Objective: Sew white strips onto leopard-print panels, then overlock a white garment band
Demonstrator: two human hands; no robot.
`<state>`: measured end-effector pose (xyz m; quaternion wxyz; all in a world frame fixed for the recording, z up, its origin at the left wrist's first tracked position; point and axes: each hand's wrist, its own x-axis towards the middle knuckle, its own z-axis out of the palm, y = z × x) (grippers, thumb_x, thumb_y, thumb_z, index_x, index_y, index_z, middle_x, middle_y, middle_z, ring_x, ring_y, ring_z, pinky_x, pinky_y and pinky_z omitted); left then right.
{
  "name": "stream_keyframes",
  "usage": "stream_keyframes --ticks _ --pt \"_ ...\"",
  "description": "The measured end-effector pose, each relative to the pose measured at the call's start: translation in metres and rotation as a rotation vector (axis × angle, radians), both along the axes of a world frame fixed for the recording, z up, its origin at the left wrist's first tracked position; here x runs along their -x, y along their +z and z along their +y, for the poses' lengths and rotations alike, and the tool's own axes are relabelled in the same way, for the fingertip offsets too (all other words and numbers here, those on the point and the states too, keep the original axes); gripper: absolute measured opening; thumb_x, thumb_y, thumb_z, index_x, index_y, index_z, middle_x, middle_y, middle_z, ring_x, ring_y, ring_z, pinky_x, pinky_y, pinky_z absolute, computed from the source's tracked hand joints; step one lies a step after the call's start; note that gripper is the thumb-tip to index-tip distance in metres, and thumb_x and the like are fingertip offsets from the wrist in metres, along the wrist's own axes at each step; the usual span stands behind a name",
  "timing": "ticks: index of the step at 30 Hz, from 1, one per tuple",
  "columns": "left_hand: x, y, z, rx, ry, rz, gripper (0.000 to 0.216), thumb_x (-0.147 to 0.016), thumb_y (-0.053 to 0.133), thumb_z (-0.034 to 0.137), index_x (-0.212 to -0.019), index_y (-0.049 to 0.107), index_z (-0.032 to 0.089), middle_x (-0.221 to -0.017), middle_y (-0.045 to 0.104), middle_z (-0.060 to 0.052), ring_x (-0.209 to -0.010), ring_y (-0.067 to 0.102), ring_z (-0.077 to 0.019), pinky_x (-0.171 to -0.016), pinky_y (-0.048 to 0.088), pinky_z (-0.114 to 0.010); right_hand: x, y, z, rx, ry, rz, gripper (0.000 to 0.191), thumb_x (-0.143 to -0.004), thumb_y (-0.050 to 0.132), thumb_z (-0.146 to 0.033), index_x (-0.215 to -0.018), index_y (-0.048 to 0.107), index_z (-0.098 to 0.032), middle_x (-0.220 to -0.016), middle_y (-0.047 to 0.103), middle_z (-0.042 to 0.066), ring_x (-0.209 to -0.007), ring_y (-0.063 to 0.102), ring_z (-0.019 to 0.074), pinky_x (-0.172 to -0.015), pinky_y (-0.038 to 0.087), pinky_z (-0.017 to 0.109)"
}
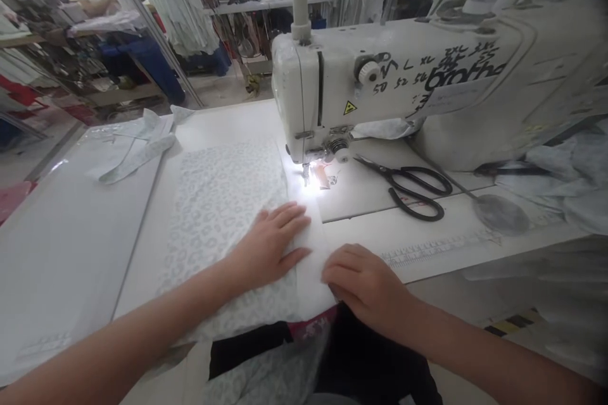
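A pale fabric panel with a grey leopard print [213, 202] lies on the sewing machine table, a plain white strip [313, 272] running along its right side. My left hand [275, 240] rests flat on the panel with its fingers stretched toward the needle. At the strip's right edge, near the front of the table, my right hand [363, 281] is closed, its curled fingertips pinching the edge of the cloth. The lit needle and presser foot [306, 174] are just beyond my left fingertips. Part of the fabric hangs over the front edge toward my lap.
The white sewing machine [403, 76] spans the back right. Black-handled scissors [408, 186] lie right of the needle, near a printed ruler [437, 250] and a round grey pad [501, 214]. Fabric strips [137, 158] lie on the left board. Bunched fabric [570, 171] is far right.
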<state>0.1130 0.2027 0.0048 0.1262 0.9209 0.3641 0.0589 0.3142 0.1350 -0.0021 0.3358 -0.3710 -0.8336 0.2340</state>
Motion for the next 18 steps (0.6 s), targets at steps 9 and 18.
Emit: stream_keyframes --ticks 9,18 --pt "0.001 -0.001 0.055 -0.027 0.007 -0.029 0.04 -0.086 0.043 0.039 -0.121 0.041 0.02 -0.137 0.037 -0.009 -0.125 0.033 -0.0243 -0.096 0.033 -0.043 0.002 -0.003 0.061 -0.072 -0.009 -0.086 0.017 -0.08 0.049 -0.003 -0.072 0.06 -0.012 -0.07 0.059 0.004 -0.068 0.05 0.0171 -0.061 0.042 0.03" --pt "0.001 0.009 0.07 -0.089 -0.002 0.056 0.04 -0.09 0.036 0.037 -0.124 0.044 0.018 -0.136 0.039 -0.01 -0.127 0.031 -0.026 -0.101 0.03 -0.046 -0.001 0.001 0.021 -0.192 -0.13 -0.102 0.029 -0.084 0.039 -0.004 -0.106 0.057 -0.012 -0.106 0.059 0.014 -0.097 0.054 0.0231 -0.082 0.047 0.038"
